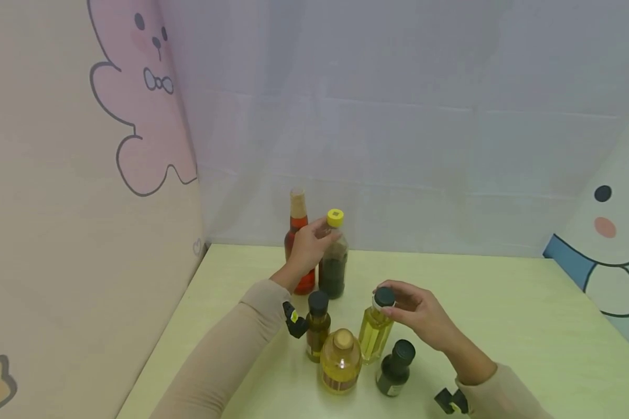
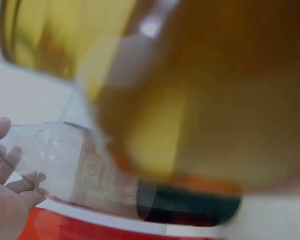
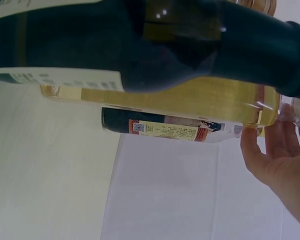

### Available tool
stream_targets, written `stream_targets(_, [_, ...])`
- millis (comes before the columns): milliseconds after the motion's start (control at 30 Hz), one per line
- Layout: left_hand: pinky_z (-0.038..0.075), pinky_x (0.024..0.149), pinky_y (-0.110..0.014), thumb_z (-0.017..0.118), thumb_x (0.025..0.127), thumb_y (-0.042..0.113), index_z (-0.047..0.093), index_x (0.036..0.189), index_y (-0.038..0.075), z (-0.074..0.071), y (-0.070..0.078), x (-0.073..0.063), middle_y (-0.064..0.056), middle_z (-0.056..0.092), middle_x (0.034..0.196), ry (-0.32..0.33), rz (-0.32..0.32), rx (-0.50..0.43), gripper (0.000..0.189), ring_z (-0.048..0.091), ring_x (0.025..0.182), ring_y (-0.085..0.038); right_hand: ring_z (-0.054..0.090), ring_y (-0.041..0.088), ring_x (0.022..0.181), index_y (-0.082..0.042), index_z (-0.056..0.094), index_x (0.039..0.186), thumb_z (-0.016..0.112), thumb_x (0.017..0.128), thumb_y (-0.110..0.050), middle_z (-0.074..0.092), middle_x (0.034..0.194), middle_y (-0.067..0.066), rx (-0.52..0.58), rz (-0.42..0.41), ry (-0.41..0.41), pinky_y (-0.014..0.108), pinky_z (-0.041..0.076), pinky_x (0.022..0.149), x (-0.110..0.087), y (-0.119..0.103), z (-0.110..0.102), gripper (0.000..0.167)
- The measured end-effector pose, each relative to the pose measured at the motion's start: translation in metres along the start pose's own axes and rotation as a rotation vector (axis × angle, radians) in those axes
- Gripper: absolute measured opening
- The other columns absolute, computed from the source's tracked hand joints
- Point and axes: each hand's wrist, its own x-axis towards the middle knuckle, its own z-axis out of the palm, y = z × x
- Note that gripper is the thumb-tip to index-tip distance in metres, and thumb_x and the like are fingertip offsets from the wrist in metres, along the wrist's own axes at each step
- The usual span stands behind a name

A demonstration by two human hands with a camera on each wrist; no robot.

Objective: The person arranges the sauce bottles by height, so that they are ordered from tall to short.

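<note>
My left hand [image 1: 310, 247] is at the neck of a yellow-capped bottle [image 1: 334, 267], thumb and fingers around it. This bottle is clear glass, part filled with dark liquid; the left wrist view shows its label [image 2: 102, 177]. With thumb and fingers, my right hand [image 1: 419, 311] holds the neck of a dark-capped bottle of yellow oil [image 1: 375, 334]. Both bottles stand upright. Beside the left hand, partly hidden by it, stands a tall bottle of red liquid [image 1: 305, 281]. A small dark bottle [image 1: 393, 375] is close below the right hand.
Near the front stand a round gold-capped bottle [image 1: 340, 366] and a black-capped brown bottle [image 1: 318, 331], close to the left forearm. The pale table [image 1: 503, 326] extends to the right. A hanging white sheet [image 1: 409, 145] rises behind its back edge.
</note>
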Motion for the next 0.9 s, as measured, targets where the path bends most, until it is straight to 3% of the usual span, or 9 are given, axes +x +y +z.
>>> stream_targets(367, [0.045,0.099,-0.041,0.069,0.093,0.021,0.055,0.139,0.011,-0.0021,0.0016,0.0026,-0.008,0.058,0.133,-0.021,-0.003,-0.033,0.050,0.055,0.121,-0.024,0.065,0.017,0.099,0.009,0.054,0.124,0.061,0.093,0.003,0.063,0.112,0.022,-0.005,-0.003,0.003,0.032,0.056,0.076,-0.0013,-0.0002,-0.0005,0.032])
stream_targets(567, [0.043,0.101,-0.043,0.070,0.092,0.022,0.054,0.140,0.010,-0.0054,0.0026,0.0047,-0.007,0.058,0.134,-0.050,-0.025,-0.016,0.052,0.054,0.123,-0.024,0.065,0.017,0.099,0.009,0.054,0.124,0.059,0.094,0.004,0.066,0.111,0.009,-0.003,-0.012,-0.008,0.032,0.055,0.076,-0.0002,-0.0005,0.0005,0.031])
stream_targets(800, [0.042,0.102,-0.043,0.069,0.093,0.022,0.050,0.142,0.010,-0.0075,0.0026,0.0061,-0.008,0.054,0.138,-0.081,-0.025,-0.013,0.054,0.052,0.125,-0.025,0.065,0.016,0.102,0.010,0.054,0.124,0.059,0.094,0.005,0.064,0.113,0.016,-0.019,-0.011,0.001,0.031,0.055,0.078,0.0003,-0.0036,0.0018,0.032])
stream_targets(900, [0.042,0.102,-0.043,0.068,0.094,0.023,0.050,0.142,0.009,-0.0080,0.0025,0.0050,-0.009,0.054,0.139,-0.078,-0.025,-0.015,0.054,0.051,0.125,-0.025,0.064,0.016,0.103,0.010,0.054,0.124,0.059,0.094,0.005,0.065,0.113,0.012,-0.018,-0.009,-0.001,0.030,0.055,0.079,0.0006,-0.0041,0.0024,0.032])
